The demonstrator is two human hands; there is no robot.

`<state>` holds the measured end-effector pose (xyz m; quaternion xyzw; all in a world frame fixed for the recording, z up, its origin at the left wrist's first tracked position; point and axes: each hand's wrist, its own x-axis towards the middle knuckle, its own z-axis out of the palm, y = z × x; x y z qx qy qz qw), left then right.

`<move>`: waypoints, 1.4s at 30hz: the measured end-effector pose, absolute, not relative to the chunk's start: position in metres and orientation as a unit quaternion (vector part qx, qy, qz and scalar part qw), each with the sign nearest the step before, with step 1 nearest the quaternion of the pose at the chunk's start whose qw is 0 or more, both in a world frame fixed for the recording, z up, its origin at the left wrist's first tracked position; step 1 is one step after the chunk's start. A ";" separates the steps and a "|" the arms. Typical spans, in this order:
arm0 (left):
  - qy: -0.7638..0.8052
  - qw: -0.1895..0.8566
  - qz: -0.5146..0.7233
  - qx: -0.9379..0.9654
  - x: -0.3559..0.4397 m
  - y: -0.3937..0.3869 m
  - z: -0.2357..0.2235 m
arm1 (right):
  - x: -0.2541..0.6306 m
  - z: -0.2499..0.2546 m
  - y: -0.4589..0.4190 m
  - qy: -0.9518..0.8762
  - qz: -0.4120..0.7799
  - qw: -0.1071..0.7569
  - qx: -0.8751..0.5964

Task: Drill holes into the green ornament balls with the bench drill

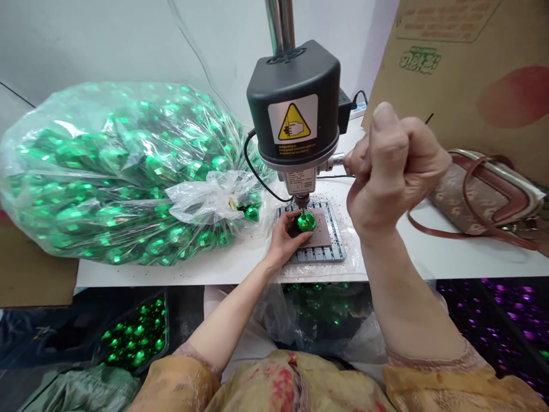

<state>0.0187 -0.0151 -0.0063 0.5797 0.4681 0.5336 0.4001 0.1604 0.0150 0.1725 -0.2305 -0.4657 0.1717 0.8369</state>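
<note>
My left hand grips a shiny green faceted ball between thumb and fingers, on a brown pad lying over the slotted metal base plate. Right above the ball is the chuck of a small black drill press, its bit reaching the top of the ball; whether it has gone in I cannot tell. My right hand is closed in a fist around the press's feed handle, whose outer end is hidden in the fingers. Dark shavings are scattered over the plate and pad.
A big clear bag of green balls fills the table's left side, with a loose green ball by its knot. A handbag and a cardboard box stand at right. Below the edge are a tray of green balls and purple balls.
</note>
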 end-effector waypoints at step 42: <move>0.481 0.371 0.538 0.585 0.022 -0.018 -0.003 | 0.166 0.156 0.011 -0.463 0.170 0.849 -0.188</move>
